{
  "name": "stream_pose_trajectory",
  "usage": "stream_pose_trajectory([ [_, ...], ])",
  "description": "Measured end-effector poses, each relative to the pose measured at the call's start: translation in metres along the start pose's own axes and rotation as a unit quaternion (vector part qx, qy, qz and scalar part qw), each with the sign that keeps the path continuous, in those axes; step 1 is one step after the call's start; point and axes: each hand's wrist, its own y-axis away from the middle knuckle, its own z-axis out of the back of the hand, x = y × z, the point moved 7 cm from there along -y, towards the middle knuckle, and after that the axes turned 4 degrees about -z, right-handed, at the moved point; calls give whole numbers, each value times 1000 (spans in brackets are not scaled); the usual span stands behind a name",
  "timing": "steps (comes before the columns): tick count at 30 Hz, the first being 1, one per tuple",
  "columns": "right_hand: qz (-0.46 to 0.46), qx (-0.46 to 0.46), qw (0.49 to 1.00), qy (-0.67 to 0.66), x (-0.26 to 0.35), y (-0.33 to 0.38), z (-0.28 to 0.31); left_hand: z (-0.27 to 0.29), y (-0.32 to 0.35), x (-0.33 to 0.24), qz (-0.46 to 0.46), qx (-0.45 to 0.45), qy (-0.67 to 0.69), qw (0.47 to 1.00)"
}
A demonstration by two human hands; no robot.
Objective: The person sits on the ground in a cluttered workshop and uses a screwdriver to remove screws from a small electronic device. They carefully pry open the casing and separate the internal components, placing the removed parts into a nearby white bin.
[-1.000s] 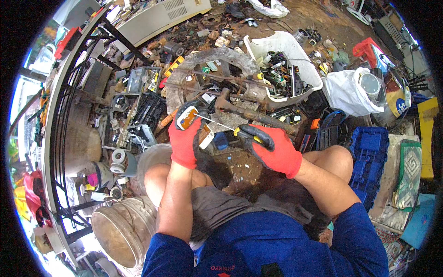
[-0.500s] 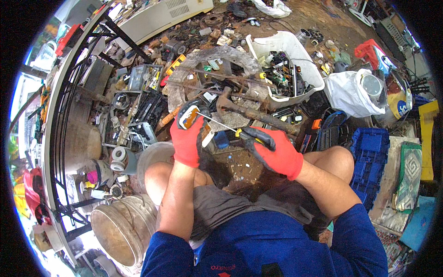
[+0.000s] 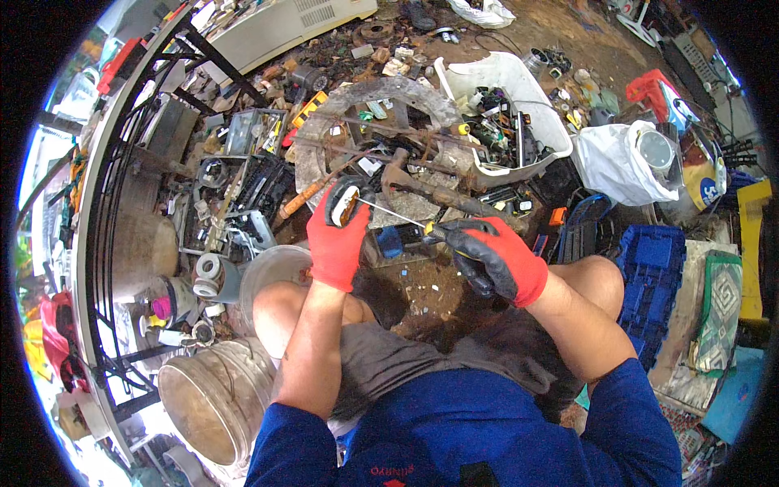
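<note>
My left hand (image 3: 338, 240), in a red and black glove, grips a small white-rimmed part with an orange-brown inside (image 3: 348, 204) at chest height over my knees. My right hand (image 3: 492, 260), gloved the same way, is closed on the black and yellow handle of a screwdriver (image 3: 406, 217). Its thin metal shaft runs left and its tip sits at the small part. Both hands hover above a rusty metal assembly (image 3: 422, 188) lying on the ground in front of me.
A white plastic tub (image 3: 499, 81) full of scrap parts stands ahead on the right, with a white sack (image 3: 610, 162) and blue crates (image 3: 653, 268) further right. Left are a black metal rack (image 3: 114, 211), loose electronics scrap (image 3: 243, 187) and a dirty bucket (image 3: 215, 398).
Both hands stay together on the part and screwdriver; they have shifted only slightly, and the view has tilted a little.
</note>
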Motion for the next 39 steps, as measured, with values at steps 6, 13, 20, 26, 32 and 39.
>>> stream_pose_trajectory([
  [6, -180, -19, 940, -288, -26, 0, -5, -5, 3, 9, 21, 3, -13, 1000],
  [13, -185, -5, 940, -288, -38, 3, -8, -7, 9, 6, 0, -8, -29, 1000],
  [20, -36, -89, 990, -101, -22, 3, 11, -17, 13, -15, 68, 14, -22, 997],
  [26, 100, -146, 982, 72, -5, -2, 15, -14, 16, -15, 13, -11, 1, 1000],
  [32, -6, -90, 996, 1, -23, 1, 17, -15, 11, -27, -75, -12, -45, 996],
  [39, 288, -151, 804, 497, 35, 16, -9, -4, 12, -9, -39, -26, -26, 999],
])
